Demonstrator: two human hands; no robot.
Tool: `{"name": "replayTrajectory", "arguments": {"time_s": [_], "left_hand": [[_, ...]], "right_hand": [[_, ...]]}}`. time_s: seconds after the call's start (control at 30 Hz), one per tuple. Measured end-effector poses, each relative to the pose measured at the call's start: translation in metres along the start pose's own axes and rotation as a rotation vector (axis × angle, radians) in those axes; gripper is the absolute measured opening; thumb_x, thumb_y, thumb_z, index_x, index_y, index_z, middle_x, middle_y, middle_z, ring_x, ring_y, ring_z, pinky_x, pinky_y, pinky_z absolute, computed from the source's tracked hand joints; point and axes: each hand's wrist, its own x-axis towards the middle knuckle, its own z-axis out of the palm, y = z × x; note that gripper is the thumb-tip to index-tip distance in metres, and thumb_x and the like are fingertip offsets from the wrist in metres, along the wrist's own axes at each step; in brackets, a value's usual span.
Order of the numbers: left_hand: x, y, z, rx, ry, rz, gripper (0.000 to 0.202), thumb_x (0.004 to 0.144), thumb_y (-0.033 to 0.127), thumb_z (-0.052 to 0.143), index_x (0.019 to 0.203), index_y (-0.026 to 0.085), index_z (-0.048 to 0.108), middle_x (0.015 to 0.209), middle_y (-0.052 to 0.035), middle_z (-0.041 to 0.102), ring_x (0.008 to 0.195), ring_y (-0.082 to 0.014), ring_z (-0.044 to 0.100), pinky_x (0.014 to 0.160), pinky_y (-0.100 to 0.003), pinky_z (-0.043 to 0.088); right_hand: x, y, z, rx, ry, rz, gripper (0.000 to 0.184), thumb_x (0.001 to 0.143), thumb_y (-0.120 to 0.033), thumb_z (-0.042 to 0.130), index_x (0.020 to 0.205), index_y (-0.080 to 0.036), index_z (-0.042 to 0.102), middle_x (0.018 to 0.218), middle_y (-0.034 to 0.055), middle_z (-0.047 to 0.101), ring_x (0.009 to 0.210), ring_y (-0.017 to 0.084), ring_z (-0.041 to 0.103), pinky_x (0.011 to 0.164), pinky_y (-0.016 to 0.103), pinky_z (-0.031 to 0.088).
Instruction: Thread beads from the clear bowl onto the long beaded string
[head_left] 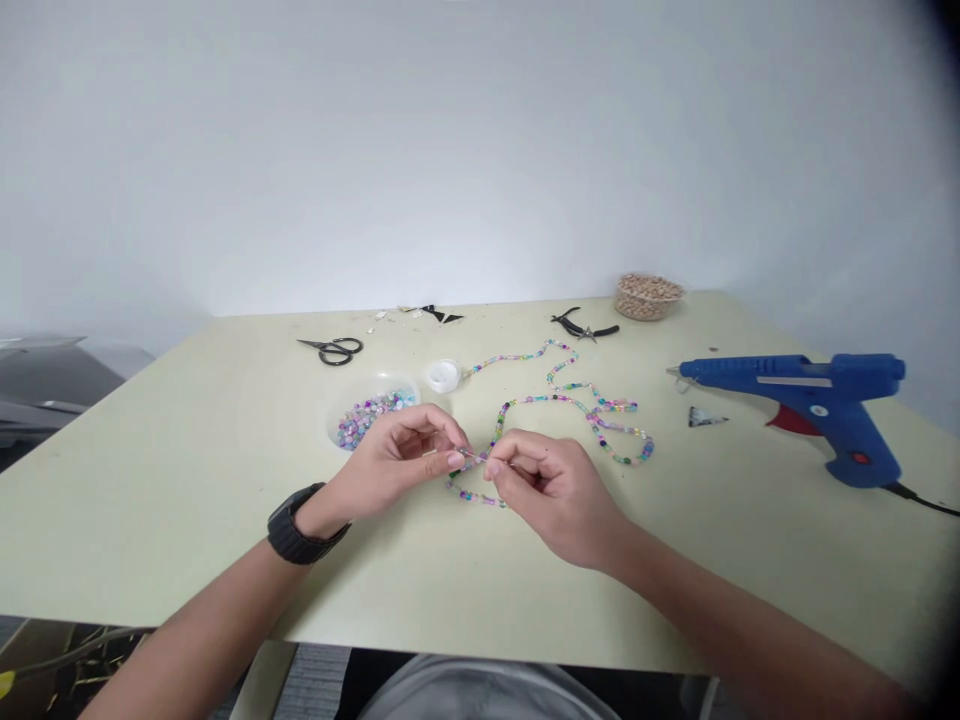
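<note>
My left hand and my right hand meet over the middle of the table, fingertips nearly together. Between thumb and finger, my left hand pinches a tiny bead. The right fingers are closed on a thin thread or wire end that runs toward that bead. A long string of colourful beads winds over the table behind and beneath the hands, its far end by a white spool. Just behind my left hand sits a clear bowl of loose purple, blue and pink beads, partly covered by the hand.
Black scissors lie at the back left, black pliers at the back right. Near them stands a tub of brown pellets. A blue glue gun with a cord rests at the right. Dark scraps lie along the back.
</note>
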Motion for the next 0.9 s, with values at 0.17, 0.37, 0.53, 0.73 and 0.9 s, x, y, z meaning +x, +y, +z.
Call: {"name": "replayTrajectory", "arguments": {"time_s": [0.17,0.37,0.53,0.73,0.9], "left_hand": [[0.0001,-0.0004,0.0011,-0.003,-0.002,0.015,0.011,0.088,0.023,0.076,0.092,0.016,0.069,0.082,-0.0041,0.067,0.073,-0.0113,0.060,0.067,-0.023,0.049],[0.0004,-0.0022,0.0039,-0.007,-0.019,0.014,0.010,0.088,0.022,0.075,0.092,0.016,0.069,0.084,-0.0039,0.067,0.076,-0.0125,0.063,0.069,-0.025,0.051],[-0.0005,-0.0046,0.0059,0.010,-0.006,0.024,0.010,0.087,0.023,0.076,0.092,0.016,0.071,0.083,-0.0046,0.069,0.076,-0.0137,0.064,0.071,-0.027,0.052],[-0.0031,-0.0073,0.0045,0.118,0.056,0.069,0.008,0.085,0.025,0.079,0.087,0.018,0.077,0.079,-0.0058,0.073,0.072,-0.0152,0.064,0.068,-0.028,0.051],[-0.0033,-0.0035,0.0027,0.291,0.076,0.196,0.007,0.087,0.020,0.077,0.080,0.020,0.078,0.075,-0.0044,0.074,0.071,-0.0151,0.064,0.069,-0.029,0.049]], "right_hand": [[0.0003,-0.0002,0.0003,-0.004,-0.006,0.006,0.025,0.098,-0.034,0.056,0.077,-0.019,0.056,0.056,-0.0075,0.033,0.050,0.008,0.026,0.046,0.023,0.021],[0.0003,-0.0004,0.0011,-0.012,-0.010,-0.004,0.025,0.098,-0.034,0.056,0.078,-0.019,0.056,0.055,-0.0076,0.033,0.049,0.008,0.027,0.047,0.023,0.021],[0.0005,-0.0012,0.0019,-0.027,-0.014,-0.004,0.027,0.098,-0.035,0.055,0.076,-0.019,0.055,0.055,-0.0074,0.032,0.049,0.008,0.027,0.046,0.023,0.021],[0.0010,-0.0019,0.0021,0.018,-0.068,0.029,0.029,0.099,-0.040,0.055,0.079,-0.019,0.058,0.057,-0.0071,0.032,0.050,0.008,0.025,0.046,0.024,0.019],[0.0010,-0.0036,0.0003,0.009,-0.176,0.049,0.032,0.101,-0.040,0.053,0.078,-0.019,0.055,0.059,-0.0066,0.030,0.053,0.009,0.027,0.049,0.025,0.021]]}}
